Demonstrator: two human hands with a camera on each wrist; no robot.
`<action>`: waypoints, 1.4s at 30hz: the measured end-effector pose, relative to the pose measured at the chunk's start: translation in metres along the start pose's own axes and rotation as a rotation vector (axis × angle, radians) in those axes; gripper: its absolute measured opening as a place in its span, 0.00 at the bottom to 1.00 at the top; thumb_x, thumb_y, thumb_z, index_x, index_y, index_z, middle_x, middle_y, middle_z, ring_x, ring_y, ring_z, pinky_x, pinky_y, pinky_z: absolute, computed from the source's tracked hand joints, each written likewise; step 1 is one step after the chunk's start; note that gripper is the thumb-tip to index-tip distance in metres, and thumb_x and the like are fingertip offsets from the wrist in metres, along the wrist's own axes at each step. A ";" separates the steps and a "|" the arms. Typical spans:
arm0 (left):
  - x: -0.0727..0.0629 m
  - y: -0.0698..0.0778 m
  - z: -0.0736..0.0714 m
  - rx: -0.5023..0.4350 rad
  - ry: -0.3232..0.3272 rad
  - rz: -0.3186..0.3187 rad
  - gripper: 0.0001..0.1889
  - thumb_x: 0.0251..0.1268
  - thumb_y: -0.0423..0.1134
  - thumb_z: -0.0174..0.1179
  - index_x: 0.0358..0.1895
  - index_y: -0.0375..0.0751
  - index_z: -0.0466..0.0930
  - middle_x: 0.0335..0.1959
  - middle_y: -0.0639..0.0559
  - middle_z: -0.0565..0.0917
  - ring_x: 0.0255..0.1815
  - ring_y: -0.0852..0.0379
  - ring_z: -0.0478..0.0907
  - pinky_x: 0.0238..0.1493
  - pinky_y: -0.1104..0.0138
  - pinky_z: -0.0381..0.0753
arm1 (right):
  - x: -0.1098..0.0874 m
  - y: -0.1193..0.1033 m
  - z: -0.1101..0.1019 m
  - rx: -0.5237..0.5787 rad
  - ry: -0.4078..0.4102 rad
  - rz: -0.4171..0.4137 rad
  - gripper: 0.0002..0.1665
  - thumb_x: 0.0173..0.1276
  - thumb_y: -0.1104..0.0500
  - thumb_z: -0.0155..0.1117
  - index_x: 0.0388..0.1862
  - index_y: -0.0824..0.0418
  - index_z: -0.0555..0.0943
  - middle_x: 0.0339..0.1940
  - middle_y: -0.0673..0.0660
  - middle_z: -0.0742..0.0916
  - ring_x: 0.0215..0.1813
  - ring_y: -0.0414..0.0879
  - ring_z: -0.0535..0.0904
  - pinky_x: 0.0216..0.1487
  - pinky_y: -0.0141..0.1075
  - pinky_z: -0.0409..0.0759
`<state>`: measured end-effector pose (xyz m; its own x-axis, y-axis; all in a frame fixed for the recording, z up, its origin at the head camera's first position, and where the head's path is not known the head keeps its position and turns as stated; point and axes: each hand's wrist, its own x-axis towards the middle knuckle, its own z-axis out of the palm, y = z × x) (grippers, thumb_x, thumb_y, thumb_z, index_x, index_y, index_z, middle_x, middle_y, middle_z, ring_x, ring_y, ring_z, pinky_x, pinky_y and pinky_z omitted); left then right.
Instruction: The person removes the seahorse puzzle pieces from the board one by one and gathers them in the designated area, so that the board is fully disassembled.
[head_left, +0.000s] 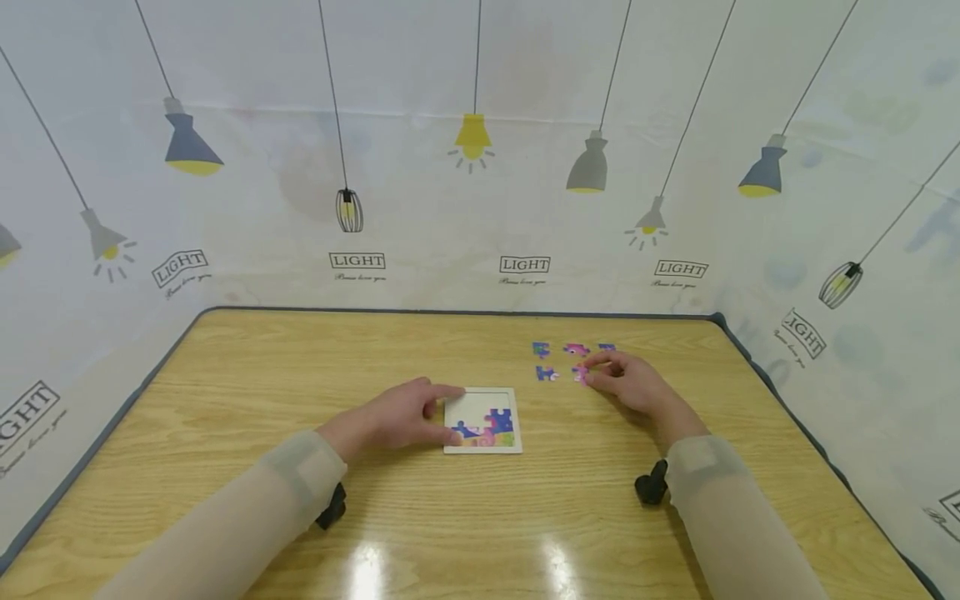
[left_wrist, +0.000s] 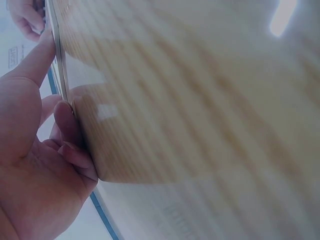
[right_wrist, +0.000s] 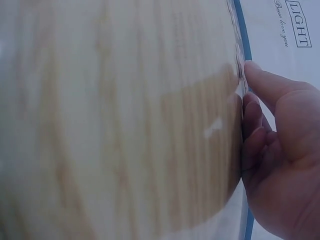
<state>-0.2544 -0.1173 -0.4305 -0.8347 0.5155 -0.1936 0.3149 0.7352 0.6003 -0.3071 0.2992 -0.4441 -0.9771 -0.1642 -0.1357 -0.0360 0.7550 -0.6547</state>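
Note:
A square white puzzle frame [head_left: 480, 390] lies on the table, its lower part filled with blue, pink and green pieces [head_left: 498, 421]. My left hand [head_left: 405, 414] holds it at the left side, index finger along the upper left corner and thumb over the lower left. In the left wrist view the other fingers of that hand [left_wrist: 35, 150] are curled by the tabletop. To the right of the frame, my right hand [head_left: 633, 383] pinches a pink puzzle piece [head_left: 579, 375] between thumb and index finger at table level. The right wrist view shows its thumb [right_wrist: 272, 85] right at the piece's edge.
Around the right fingertips lie more loose pieces: a blue-green one [head_left: 541, 350], a pink one [head_left: 576, 350], a blue one [head_left: 607, 347] partly behind the fingers, and a blue-white one [head_left: 547, 374]. Lamp-printed sheeting [head_left: 420, 208] surrounds the wooden table [head_left: 300, 350].

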 end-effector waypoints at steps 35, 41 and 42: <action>0.002 -0.002 0.000 0.009 -0.002 -0.015 0.42 0.68 0.63 0.75 0.83 0.59 0.72 0.42 0.49 0.75 0.41 0.54 0.70 0.44 0.60 0.68 | -0.018 -0.084 0.057 0.152 -0.263 -0.213 0.17 0.80 0.51 0.71 0.63 0.52 0.88 0.44 0.54 0.87 0.40 0.48 0.80 0.39 0.36 0.80; 0.002 -0.003 0.000 0.010 -0.002 -0.018 0.42 0.68 0.63 0.75 0.83 0.59 0.73 0.42 0.49 0.75 0.41 0.53 0.71 0.44 0.60 0.68 | -0.017 -0.093 0.064 0.122 -0.299 -0.240 0.19 0.76 0.52 0.75 0.64 0.49 0.87 0.44 0.53 0.87 0.39 0.48 0.78 0.39 0.36 0.78; 0.002 -0.003 0.000 0.010 -0.002 -0.017 0.42 0.68 0.63 0.75 0.83 0.59 0.73 0.42 0.49 0.75 0.41 0.53 0.71 0.44 0.60 0.68 | -0.017 -0.094 0.065 0.116 -0.309 -0.242 0.20 0.76 0.52 0.76 0.64 0.48 0.87 0.44 0.53 0.87 0.39 0.48 0.78 0.39 0.36 0.77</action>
<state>-0.2570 -0.1186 -0.4327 -0.8393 0.5036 -0.2051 0.3052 0.7484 0.5888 -0.2738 0.1900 -0.4287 -0.8335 -0.5246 -0.1735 -0.2156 0.5979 -0.7720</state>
